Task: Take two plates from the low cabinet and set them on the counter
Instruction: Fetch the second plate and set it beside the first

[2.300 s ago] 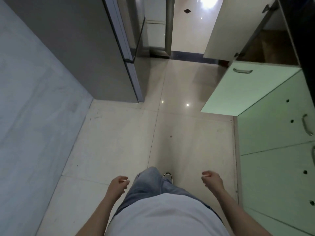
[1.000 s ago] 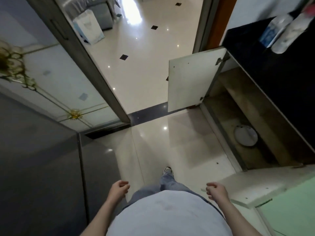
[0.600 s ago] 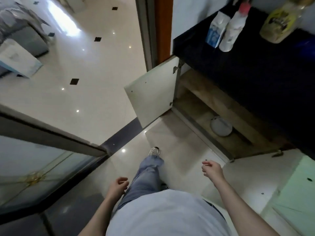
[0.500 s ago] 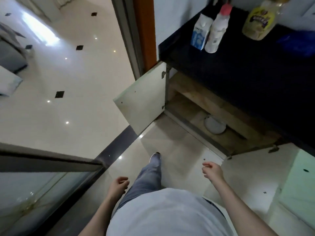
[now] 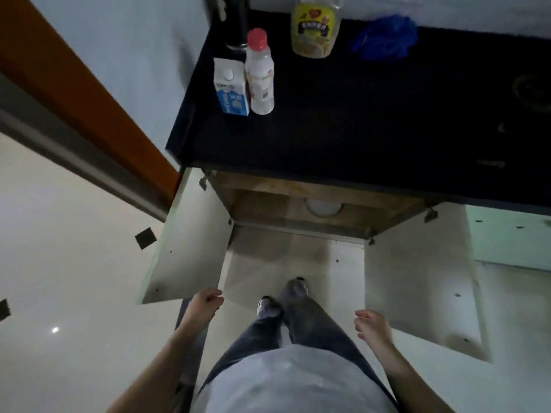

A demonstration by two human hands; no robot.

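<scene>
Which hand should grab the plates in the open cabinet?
Probably the right hand. Both hands hang empty, but the plates sit more in line with it, while the left hand is off to the side by the left door.

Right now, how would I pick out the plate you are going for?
Find the black counter; under it the low cabinet stands with both doors open. On its brown wooden floor, half hidden by the counter's edge, lies the plate: the only round white thing inside.
</scene>
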